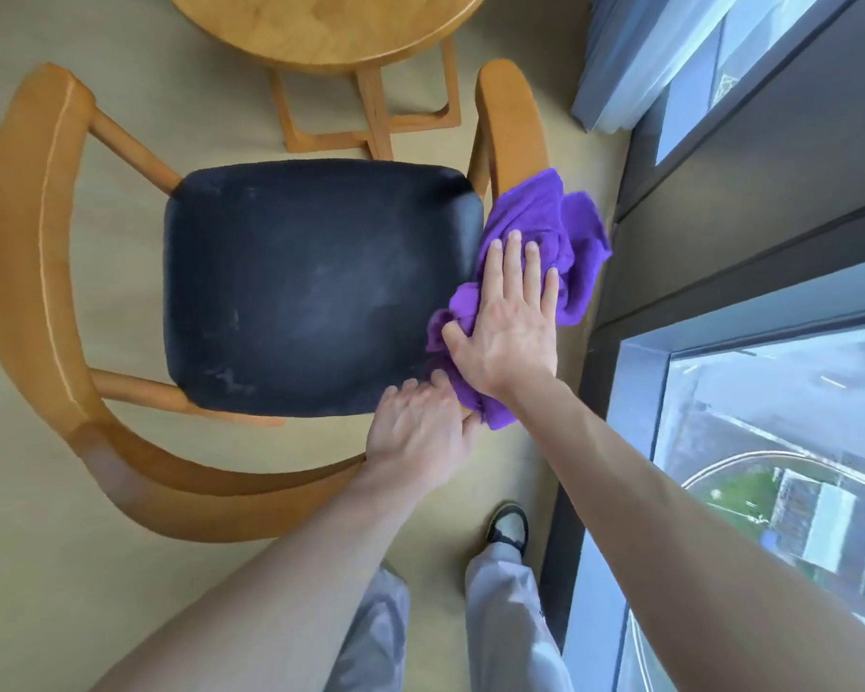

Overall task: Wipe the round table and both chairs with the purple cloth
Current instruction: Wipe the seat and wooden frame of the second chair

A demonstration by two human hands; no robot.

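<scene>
Two hands down on one chair [36, 272], seen from above. Right hand [508, 332] spread flat, fingers extended rather than curled, pressing the purple cloth [565, 242] against the right edge of the dark seat [315, 287] and the armrest [513, 127] there. No pinch on the fabric, only palm pressure. Left hand [420, 432] laid on the wooden rail at the seat's near right corner, fingers loosely bent over it, touching the cloth's lower end, apparently bracing the chair. Cloth bunched, much of it hanging off the seat's side toward the window [770, 442]. Pale smudges left across the seat. Round table [330, 27] just beyond, top partly in view; no second chair in sight.

Risks, judged from here: with nothing gripping the cloth, a fast stroke likely to let it slide off and drop to the floor [171, 112]. Bunched as it was, likely to skip the smudged patches. Too hard a push, and the chair could scoot toward the table legs.
</scene>
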